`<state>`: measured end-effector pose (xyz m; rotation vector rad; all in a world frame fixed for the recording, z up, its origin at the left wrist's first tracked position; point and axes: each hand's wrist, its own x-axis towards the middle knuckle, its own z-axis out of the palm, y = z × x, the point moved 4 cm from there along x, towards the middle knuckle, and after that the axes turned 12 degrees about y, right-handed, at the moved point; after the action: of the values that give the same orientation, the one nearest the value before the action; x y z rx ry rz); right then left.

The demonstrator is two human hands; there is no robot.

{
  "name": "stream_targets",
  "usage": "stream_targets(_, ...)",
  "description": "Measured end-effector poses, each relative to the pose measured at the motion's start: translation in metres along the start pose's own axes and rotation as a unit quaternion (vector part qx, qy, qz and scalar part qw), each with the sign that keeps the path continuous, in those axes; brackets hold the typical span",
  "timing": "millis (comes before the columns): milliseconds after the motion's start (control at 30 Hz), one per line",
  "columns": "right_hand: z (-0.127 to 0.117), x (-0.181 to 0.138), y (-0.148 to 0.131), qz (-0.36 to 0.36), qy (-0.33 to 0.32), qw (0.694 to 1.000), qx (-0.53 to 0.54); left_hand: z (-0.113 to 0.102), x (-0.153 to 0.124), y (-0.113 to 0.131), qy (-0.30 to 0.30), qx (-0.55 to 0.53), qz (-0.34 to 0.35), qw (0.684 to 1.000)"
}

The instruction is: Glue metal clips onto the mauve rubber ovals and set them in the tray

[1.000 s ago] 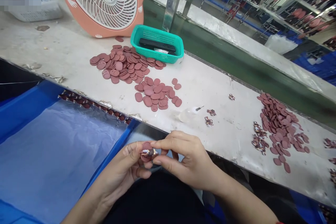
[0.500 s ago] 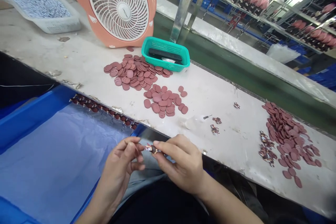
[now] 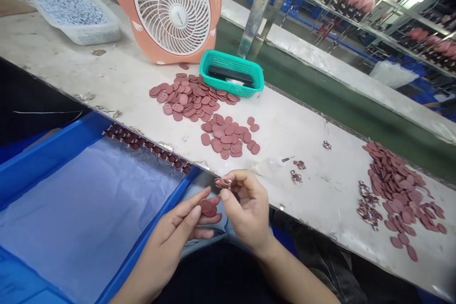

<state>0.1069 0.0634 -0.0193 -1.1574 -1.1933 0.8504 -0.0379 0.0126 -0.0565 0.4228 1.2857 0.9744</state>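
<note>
My left hand is below the table edge, fingers pinched on a maroon oval disc. Just above and right of it, my right hand pinches a small maroon piece with white marks at its fingertips. The two hands are a little apart. On the white table ahead lie two heaps of maroon discs, the nearer heap and the farther heap. A row of finished pieces lines the table's front edge.
A teal basket stands behind the discs, with a pink fan to its left. A blue bin lined with clear plastic is at lower left. Another disc heap and small printed pieces lie right. A white tray sits far left.
My hands have separated: the right one lifted the small marked piece toward the table edge, while the left keeps the maroon disc lower down. The view shifted, so the table appears lower and further right.
</note>
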Motion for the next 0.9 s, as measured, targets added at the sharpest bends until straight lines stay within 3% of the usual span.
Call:
stream_targets(100, 0.006, 0.000, 0.005, -0.017, 0.015, 1.000, -0.006, 0.013, -0.005, 0.002, -0.052, 0.069, 0.038, 0.996)
stream_targets(367, 0.007, -0.004, 0.011, -0.010, 0.042, 0.999, 0.020, 0.026, -0.009, 0.007, -0.061, 0.174, 0.151, 0.971)
stream_targets(567, -0.007, 0.004, 0.013, 0.074, 0.036, 0.989, 0.122, 0.025, -0.005, 0.005, 0.004, 0.051, 0.055, 0.997)
stream_targets(667, -0.022, 0.005, 0.009, 0.130, 0.000, 0.979, 0.155, 0.023, -0.008, 0.008, 0.016, -0.016, 0.004, 1.000)
stream_targets(800, -0.034, 0.000, -0.007, 0.178, -0.097, 0.963, 0.180, 0.021, -0.008, 0.009, -0.010, -0.062, -0.067, 0.996)
stream_targets(900, -0.040, -0.005, -0.023, 0.131, -0.118, 0.980, 0.088, 0.021, -0.005, 0.007, -0.056, -0.069, -0.084, 0.993)
